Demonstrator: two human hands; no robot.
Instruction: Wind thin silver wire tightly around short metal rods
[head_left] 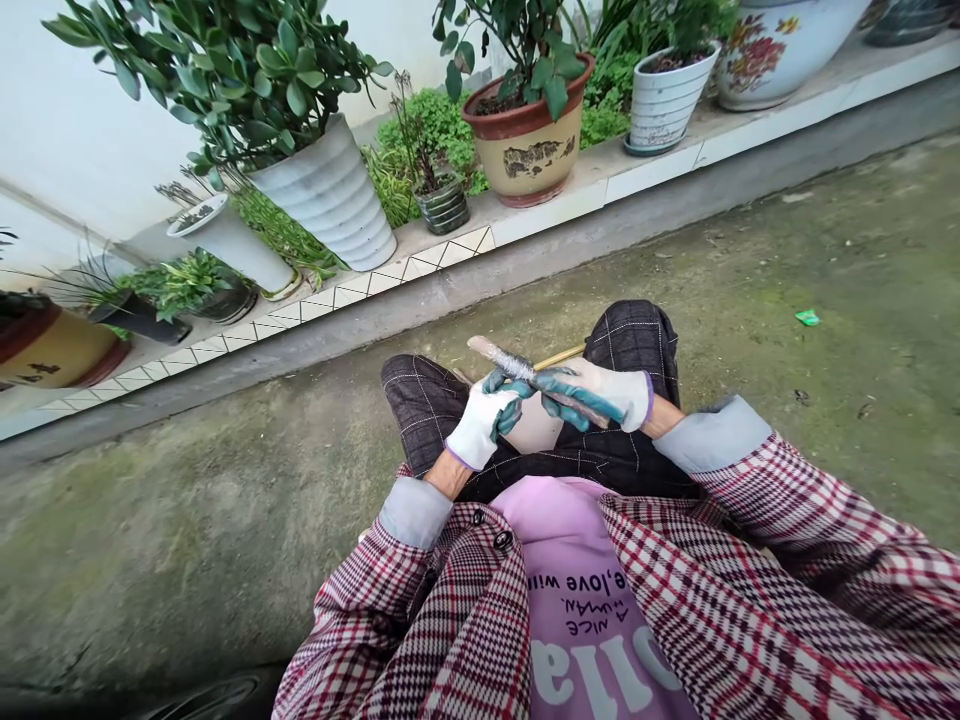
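My left hand (491,418), in a white glove with a green-coated palm, is closed around a short pale stick (484,348) just below its upper end. Clear, shiny wrapping, perhaps film or tape, covers the stick's middle (514,364). My right hand (596,391), gloved alike, lies along the stick's lower part with its fingers closed round it. The stick slants from upper left to lower right above my lap. Behind my right hand a thin yellowish rod (562,356) reaches toward my right knee; its other end is hidden. A pale surface (534,425) shows between my legs.
My knees in dark checked trousers (630,335) flank the hands. Ahead runs a low tiled ledge (551,222) bearing several potted plants, among them a brown-rimmed pot (529,150) and a tilted-looking white ribbed pot (330,195). A green scrap (807,318) lies on the mossy concrete (750,420).
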